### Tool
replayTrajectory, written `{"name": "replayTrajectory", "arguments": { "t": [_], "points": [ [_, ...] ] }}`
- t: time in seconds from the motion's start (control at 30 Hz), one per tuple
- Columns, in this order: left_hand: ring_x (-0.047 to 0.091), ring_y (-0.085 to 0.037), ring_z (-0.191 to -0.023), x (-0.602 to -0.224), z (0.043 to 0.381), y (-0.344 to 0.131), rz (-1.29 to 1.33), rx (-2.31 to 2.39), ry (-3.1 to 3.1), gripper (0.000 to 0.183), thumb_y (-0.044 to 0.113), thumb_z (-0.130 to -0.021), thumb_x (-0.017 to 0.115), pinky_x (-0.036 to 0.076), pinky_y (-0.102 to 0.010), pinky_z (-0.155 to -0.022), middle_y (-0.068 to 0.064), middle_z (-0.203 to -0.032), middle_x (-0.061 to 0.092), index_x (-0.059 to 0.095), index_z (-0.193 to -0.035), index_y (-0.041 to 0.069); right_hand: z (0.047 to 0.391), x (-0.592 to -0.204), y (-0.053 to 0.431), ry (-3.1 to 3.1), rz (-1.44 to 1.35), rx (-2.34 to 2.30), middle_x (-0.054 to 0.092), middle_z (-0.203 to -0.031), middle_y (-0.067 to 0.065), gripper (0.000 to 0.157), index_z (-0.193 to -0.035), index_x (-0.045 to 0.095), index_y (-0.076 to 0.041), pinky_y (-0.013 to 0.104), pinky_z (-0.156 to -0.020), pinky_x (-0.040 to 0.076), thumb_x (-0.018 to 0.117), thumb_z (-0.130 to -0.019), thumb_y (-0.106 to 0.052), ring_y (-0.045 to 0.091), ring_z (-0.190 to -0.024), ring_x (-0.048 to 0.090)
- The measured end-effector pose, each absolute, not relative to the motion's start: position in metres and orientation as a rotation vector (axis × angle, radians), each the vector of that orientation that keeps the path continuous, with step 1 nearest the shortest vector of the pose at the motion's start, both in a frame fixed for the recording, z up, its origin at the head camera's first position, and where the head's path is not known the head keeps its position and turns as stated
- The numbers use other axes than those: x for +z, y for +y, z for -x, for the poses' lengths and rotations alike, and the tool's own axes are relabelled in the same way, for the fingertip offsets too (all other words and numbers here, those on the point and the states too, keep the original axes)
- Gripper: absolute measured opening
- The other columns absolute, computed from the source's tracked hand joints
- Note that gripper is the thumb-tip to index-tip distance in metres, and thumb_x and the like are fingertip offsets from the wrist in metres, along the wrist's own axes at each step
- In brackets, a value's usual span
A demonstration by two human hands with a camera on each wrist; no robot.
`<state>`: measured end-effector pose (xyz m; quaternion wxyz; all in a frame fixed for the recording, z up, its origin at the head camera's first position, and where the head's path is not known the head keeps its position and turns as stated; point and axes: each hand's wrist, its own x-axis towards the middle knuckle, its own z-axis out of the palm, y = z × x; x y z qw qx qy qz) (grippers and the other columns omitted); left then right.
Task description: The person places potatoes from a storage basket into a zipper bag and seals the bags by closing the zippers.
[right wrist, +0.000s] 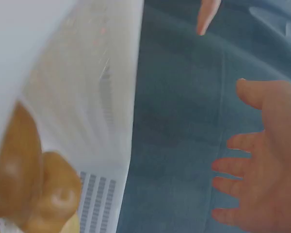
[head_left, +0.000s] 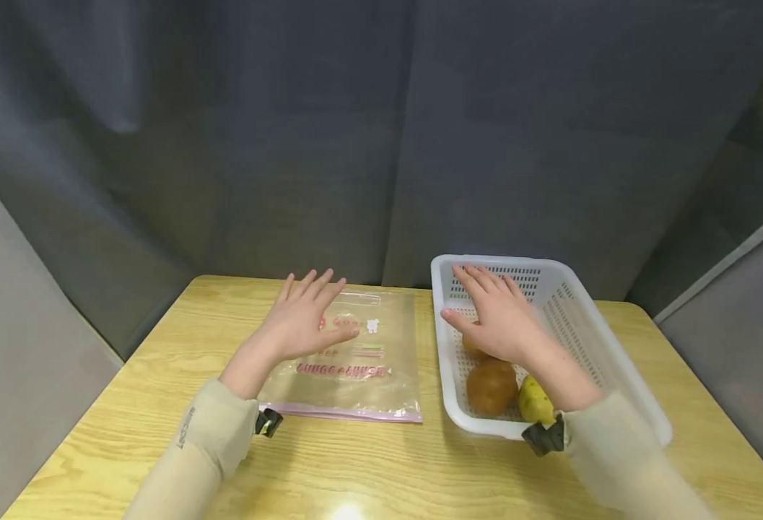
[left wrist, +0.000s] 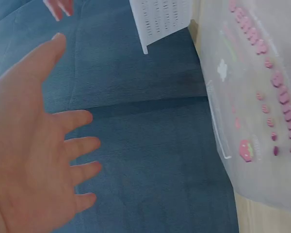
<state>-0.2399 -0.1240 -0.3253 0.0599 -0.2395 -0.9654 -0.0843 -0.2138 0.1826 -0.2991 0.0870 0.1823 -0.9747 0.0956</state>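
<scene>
My left hand [head_left: 299,318] is held with spread fingers above a clear zip bag [head_left: 394,390] that lies flat on the table. Pink lettering and small pictures are printed on the bag, and its pink zip edge faces me. In the left wrist view the left palm [left wrist: 34,150] holds nothing. Over a white plastic basket [head_left: 442,347] is my right hand [head_left: 501,321], fingers straight and holding nothing. Inside the basket are a brown round fruit [head_left: 491,388], another brown one [head_left: 472,343] partly hidden by the right hand, and a yellow fruit [head_left: 535,401] with dark spots.
The wooden table [head_left: 355,469] carries the bag at left and the basket at right. A dark curtain [head_left: 316,144] hangs behind the table's back edge. Grey panels [head_left: 17,310] stand at both sides.
</scene>
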Motion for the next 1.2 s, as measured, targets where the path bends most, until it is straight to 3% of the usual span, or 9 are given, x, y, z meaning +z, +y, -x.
{"name": "replayTrajectory", "arguments": {
  "t": [0.27,0.57,1.2],
  "points": [
    [0.026,-0.028,-0.135,-0.341,0.231,-0.132,0.748,-0.237,-2.907,0.083,0.067,-0.079,0.048,0.008,-0.054,-0.109,-0.007,-0.146,0.030,0.031,-0.142,0.017,0.199,-0.302,0.164,-2.865,-0.628,0.299,0.033,-0.145,0.010,0.069,-0.143,0.028,-0.011,0.054,-0.107,0.017,0.048,-0.089,-0.049,0.030,-0.133,0.029],
    [0.026,-0.030,-0.134,-0.348,0.228,-0.135,0.762,-0.261,-2.891,0.084,0.068,-0.078,0.049,0.014,-0.054,-0.108,-0.008,-0.145,0.033,0.033,-0.141,0.015,0.188,-0.305,0.150,-2.822,-0.687,0.349,0.045,-0.136,0.011,0.066,-0.141,0.032,-0.012,0.053,-0.104,0.026,0.051,-0.088,-0.046,0.030,-0.125,0.041],
    [0.038,-0.033,-0.126,-0.370,0.218,-0.140,0.751,-0.272,-2.898,0.084,0.072,-0.074,0.050,0.024,-0.055,-0.103,-0.011,-0.140,0.040,0.044,-0.135,0.015,0.176,-0.329,0.130,-2.819,-0.691,0.461,0.051,-0.131,0.010,0.057,-0.135,0.043,-0.009,0.049,-0.097,0.036,0.053,-0.089,-0.042,0.029,-0.118,0.049]
  ]
}}
